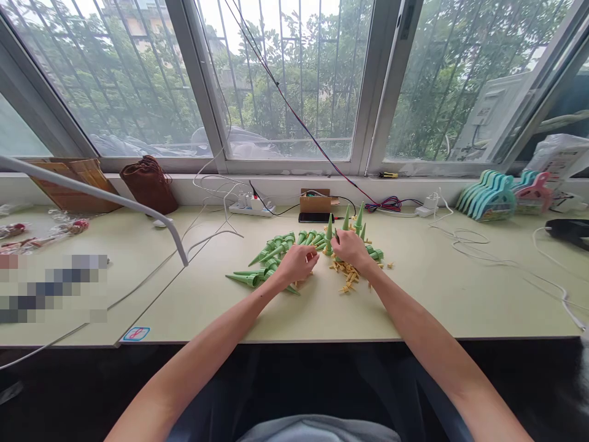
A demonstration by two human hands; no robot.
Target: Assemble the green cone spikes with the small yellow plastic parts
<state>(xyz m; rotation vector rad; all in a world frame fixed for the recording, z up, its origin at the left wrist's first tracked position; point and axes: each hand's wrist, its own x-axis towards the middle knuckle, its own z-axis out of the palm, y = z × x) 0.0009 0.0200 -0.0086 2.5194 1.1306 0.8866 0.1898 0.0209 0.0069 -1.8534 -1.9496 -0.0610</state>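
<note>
My left hand (298,264) is curled low over the table, thumb and fingertips close together, beside a heap of green plastic spikes (269,250). Whatever lies between those fingertips is hidden or too small to make out. With its fingers closed, my right hand (350,247) is among several upright green spikes, one of them a tall spike (329,232) just left of its fingers. What it grips is covered by the hand. Small yellow plastic pieces (350,279) lie scattered below my right hand, and a few more show under my left.
Behind the spikes lie a dark phone (315,217) and a small cardboard box (315,201). A power strip (252,209) and loose cables run along the back. Teal hangers (488,196) stand at right. A grey curved tube (138,201) crosses the left side.
</note>
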